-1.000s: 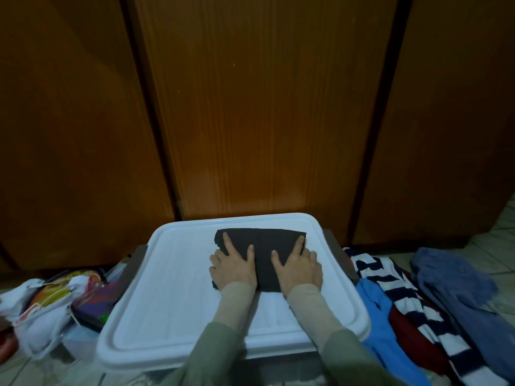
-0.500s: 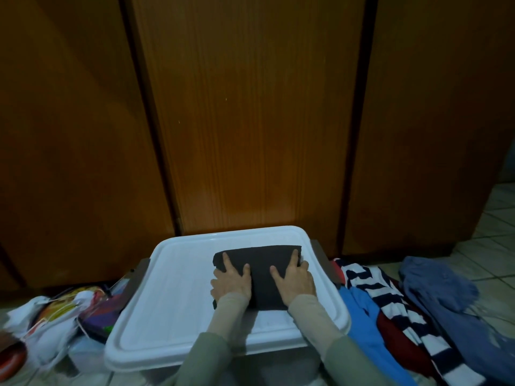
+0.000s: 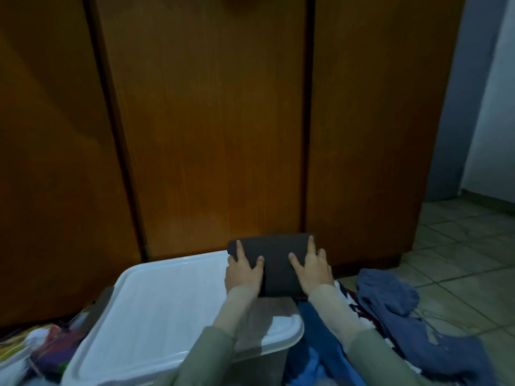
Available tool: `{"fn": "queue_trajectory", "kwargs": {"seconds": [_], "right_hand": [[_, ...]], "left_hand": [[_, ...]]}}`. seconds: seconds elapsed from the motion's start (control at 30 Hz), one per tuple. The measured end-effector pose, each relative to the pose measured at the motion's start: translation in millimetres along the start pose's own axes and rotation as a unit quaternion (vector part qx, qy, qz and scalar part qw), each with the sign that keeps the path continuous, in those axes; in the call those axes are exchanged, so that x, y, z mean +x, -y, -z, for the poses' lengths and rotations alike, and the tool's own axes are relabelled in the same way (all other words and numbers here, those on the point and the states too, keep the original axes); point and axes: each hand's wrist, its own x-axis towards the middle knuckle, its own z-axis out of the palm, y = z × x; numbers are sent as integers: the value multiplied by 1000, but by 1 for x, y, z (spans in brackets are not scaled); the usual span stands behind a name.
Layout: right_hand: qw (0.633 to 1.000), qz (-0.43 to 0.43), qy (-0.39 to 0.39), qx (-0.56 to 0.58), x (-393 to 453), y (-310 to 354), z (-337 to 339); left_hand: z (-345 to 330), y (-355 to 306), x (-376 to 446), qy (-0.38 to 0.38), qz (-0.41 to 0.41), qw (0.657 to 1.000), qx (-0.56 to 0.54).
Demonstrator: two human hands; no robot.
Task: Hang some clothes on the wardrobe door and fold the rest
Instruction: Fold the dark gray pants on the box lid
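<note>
Loose clothes [image 3: 390, 307]: limp blue, striped and dark red cloth heaped on the tiled floor, at the person's right.
Lid [image 3: 167, 302]: white, smooth, rigid plastic, ribbed faintly.
Left hand [image 3: 243, 270]: fingers curled round the bundle's left end.
Right hand [image 3: 313, 270]: gripping the right end likewise.
Folded garment [image 3: 276, 254]: dark, soft, light; apparently lifted past the lid's far right corner. Support both ends or it unfolds.
Wardrobe door [image 3: 209, 121]: hard, grained wood.

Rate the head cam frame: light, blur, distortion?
Head view: dim and warm-tinted, wardrobe doors dark toward the corners; door seams bow outward, so wide-angle distortion; bottom edge smeared, clothes pile soft; left hand and right hand on the folded dark garment readable; faint sheen on the white lid.
</note>
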Motion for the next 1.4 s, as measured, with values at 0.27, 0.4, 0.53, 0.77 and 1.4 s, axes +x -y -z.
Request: {"fn": "queue_trajectory", "kwargs": {"seconds": [0.27,0.4,0.53,0.77,1.4], "right_hand": [[981,-4,-182,-74,-1,-39,104],[959,-26,-263,-104,-11,-66,165],[934,-51,-324,-140,-18,-88,233],[889,-120,-404,-178,-30,-134,349],[730,-396,-504,-237,-214,-234,526]], "left_hand": [[-28,-113,-34,-17,-163,986,-42],[-49,-176,-61,-18,-220,974,-58],[-70,-241,-86,-2,-271,956,-108],[-108,-359,-131,83,-348,916,-181],[-174,-506,-357,372,-482,744,-275]]}}
